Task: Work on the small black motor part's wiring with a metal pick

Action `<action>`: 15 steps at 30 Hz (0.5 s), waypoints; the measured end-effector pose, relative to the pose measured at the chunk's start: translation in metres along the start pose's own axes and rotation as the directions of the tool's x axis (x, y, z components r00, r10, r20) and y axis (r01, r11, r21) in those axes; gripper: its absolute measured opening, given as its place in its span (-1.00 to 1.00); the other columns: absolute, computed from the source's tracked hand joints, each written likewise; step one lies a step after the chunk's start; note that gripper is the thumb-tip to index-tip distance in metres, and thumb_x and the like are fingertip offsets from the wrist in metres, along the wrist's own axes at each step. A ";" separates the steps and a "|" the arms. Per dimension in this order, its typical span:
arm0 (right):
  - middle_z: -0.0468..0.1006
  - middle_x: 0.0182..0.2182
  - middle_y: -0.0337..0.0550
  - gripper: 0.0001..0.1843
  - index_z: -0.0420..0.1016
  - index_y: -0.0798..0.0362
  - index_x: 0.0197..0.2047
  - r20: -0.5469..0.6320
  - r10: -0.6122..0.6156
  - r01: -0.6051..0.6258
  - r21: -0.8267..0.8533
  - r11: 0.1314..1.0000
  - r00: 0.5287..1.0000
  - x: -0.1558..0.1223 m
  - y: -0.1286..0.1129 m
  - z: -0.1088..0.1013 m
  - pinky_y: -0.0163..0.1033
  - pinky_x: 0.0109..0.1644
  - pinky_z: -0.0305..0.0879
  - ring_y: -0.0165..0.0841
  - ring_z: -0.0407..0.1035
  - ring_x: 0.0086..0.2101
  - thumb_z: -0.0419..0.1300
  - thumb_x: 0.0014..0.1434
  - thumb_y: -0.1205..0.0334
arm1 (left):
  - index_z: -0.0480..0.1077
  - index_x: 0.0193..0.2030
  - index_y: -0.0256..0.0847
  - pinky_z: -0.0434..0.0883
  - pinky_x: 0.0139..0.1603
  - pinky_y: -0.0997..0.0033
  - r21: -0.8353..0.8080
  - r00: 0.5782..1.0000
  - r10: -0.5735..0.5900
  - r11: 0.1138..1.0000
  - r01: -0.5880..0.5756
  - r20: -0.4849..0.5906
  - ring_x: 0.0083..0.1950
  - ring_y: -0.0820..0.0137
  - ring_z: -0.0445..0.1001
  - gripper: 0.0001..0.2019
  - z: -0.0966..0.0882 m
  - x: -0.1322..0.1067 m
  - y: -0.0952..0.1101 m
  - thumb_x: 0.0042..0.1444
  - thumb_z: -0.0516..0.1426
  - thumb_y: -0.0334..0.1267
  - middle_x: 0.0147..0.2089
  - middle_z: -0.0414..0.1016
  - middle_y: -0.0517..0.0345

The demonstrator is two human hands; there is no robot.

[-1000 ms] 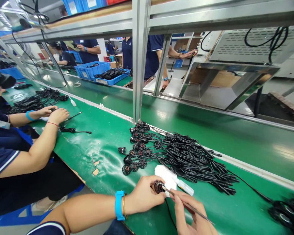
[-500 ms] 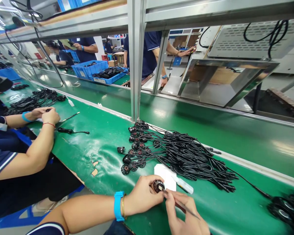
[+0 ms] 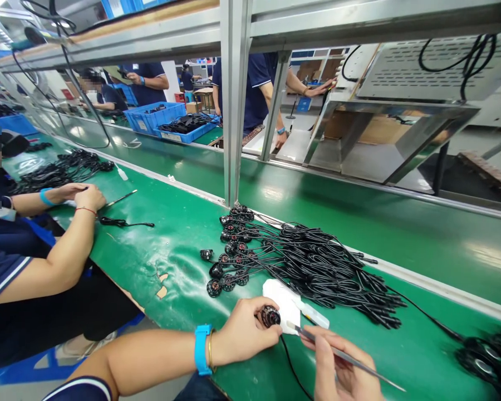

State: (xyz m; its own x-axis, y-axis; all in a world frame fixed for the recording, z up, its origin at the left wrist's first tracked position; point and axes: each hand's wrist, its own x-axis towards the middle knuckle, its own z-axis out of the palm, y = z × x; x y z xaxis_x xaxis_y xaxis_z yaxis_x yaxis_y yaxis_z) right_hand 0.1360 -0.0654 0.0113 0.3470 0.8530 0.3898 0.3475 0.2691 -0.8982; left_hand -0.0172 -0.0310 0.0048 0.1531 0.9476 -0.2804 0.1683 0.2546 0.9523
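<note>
My left hand [image 3: 246, 329] grips a small round black part [image 3: 270, 316] with a ribbed, ring-shaped face, thumb and fingers around its sides. A thin black cable [image 3: 291, 365] runs down from below that hand. My right hand [image 3: 346, 365] pinches a slim metal tool [image 3: 354, 361] with a pale tip and a pointed far end. The tool's tip is apart from the part, just to its right, over a white cloth or paper [image 3: 281, 298]. Against the white piece lies a small clear bottle [image 3: 314, 315].
Beyond my hands lies a bundle of black cables [image 3: 325, 267] with round black heads [image 3: 234, 259]. More round black parts [image 3: 480, 356] sit at right. A co-worker's hands [image 3: 81, 196] work at left on the green table [image 3: 167, 217]. A metal post [image 3: 232, 111] rises behind.
My right hand has moved right and slightly down, taking the tool's tip off the round part. The cable below my left hand now shows. My left hand stays nearly in place.
</note>
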 end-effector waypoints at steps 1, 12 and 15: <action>0.60 -0.26 -0.04 -0.79 0.40 0.06 -0.15 0.028 -0.063 0.063 -0.015 0.998 0.998 -0.001 0.004 0.001 -0.34 -0.30 0.51 -0.33 0.56 -0.40 0.19 0.37 0.08 | 0.47 -0.07 -0.34 0.14 -0.54 0.60 -0.001 1.000 0.002 1.000 -0.002 0.001 -0.51 0.53 0.28 -0.66 0.000 0.000 0.000 -0.05 0.23 -0.35 -0.48 0.29 0.28; 0.63 -0.30 -0.13 -0.91 0.43 0.05 -0.12 0.158 -0.382 0.401 -0.120 0.908 0.911 -0.005 0.016 0.012 -0.39 -0.26 0.49 -0.38 0.57 -0.39 0.16 0.39 0.22 | 0.47 -0.06 -0.31 0.24 -0.50 0.58 0.019 1.000 0.030 0.999 -0.030 -0.001 -0.53 0.55 0.28 -0.65 0.001 -0.001 -0.007 -0.04 0.24 -0.35 -0.48 0.31 0.29; 0.59 -0.30 -0.10 -0.78 0.37 0.07 -0.10 0.036 0.026 -0.024 -0.045 0.999 0.999 -0.003 0.005 0.001 -0.34 -0.27 0.49 -0.35 0.55 -0.40 0.12 0.41 0.07 | 0.47 -0.06 -0.30 0.21 -0.53 0.59 0.029 0.999 0.030 0.999 -0.029 -0.016 -0.54 0.54 0.29 -0.66 0.001 -0.001 -0.006 -0.04 0.23 -0.35 -0.49 0.31 0.29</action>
State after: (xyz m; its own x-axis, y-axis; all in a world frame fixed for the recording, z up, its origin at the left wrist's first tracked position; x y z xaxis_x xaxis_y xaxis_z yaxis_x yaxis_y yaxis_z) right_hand 0.1360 -0.0663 0.0052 0.3244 0.8751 0.3591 0.3776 0.2282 -0.8974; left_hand -0.0168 -0.0336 -0.0005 0.1424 0.9577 -0.2499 0.1921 0.2209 0.9562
